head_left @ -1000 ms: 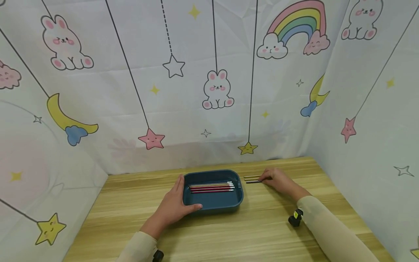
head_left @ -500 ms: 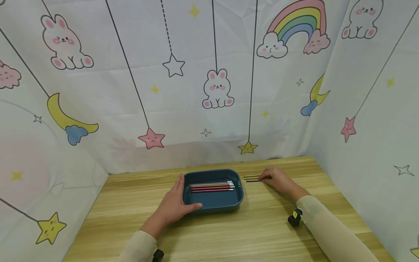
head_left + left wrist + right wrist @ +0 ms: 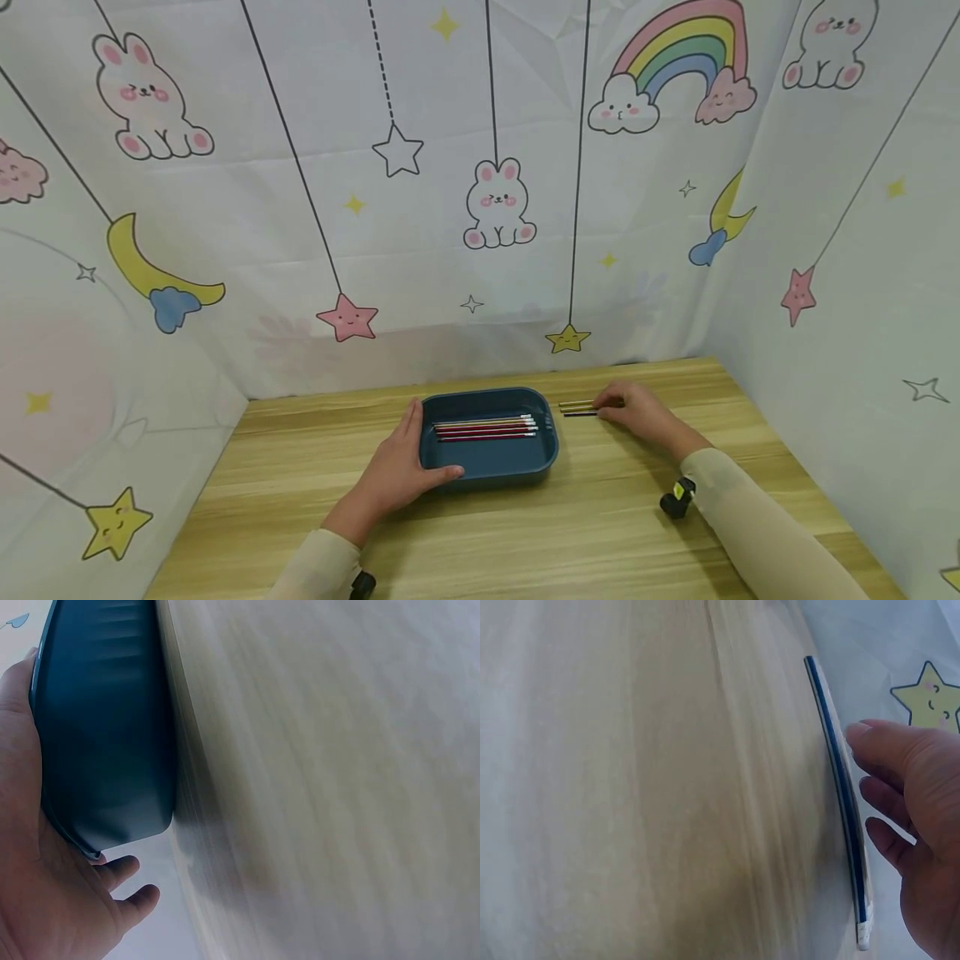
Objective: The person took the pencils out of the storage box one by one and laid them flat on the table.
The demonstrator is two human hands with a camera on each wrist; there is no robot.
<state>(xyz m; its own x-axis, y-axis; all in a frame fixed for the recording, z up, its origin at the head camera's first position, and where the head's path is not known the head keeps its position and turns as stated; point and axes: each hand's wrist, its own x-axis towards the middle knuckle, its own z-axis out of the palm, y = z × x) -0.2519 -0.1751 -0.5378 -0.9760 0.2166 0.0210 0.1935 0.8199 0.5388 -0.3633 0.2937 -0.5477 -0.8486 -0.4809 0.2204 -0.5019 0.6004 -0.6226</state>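
Desk (image 3: pixel 525 533): top looked smooth; rolling seemed possible.
Blue tray (image 3: pixel 487 461): flat on desk; a hard push could have skidded it.
Left hand (image 3: pixel 400 467): straight fingers, thumb apart, against tray's left end.
Right hand (image 3: pixel 637 412): bent fingers at loose pencils (image 3: pixel 844 787); pinched or not, I couldn't tell.
Pencils in tray (image 3: pixel 486 430): side by side; a jolt might have scattered them.
Loose pencils: on desk, right of tray; close-set, easily knocked.

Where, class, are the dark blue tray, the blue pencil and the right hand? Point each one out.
Dark blue tray (image 3: pixel 495 460): head view, on the bare floor inside it.
Blue pencil (image 3: pixel 845 791): right wrist view, around the middle of its shaft.
Right hand (image 3: pixel 641 413): head view, on its back.
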